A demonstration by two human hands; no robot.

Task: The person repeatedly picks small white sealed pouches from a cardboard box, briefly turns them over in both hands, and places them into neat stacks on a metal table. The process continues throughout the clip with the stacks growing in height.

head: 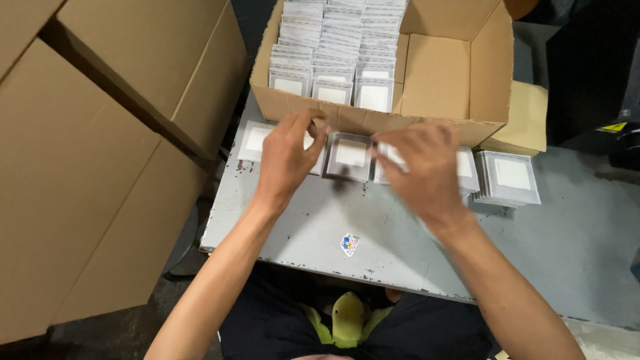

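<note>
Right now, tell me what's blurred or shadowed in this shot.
Head view: right hand smeared by motion blur; left hand sharper; small framed squares in the cardboard box fairly crisp; metal table evenly lit; floor beneath it dark.

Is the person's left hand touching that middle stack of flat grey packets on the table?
Cannot tell. In the head view the left hand reaches the stack, but motion blur hides any contact or gap.

Open cardboard box (437, 77) at the far edge of the grey surface (373, 220), filled with rows of small grey packets (337, 40). Just before the box: a row of packet stacks (510, 177). Left hand (287, 157) and right hand (420, 167) flank one stack (349, 155), fingers (319, 141) at its edges. Sticker (349, 244) nearer the person. Large cartons (100, 147) left of the box.
</note>
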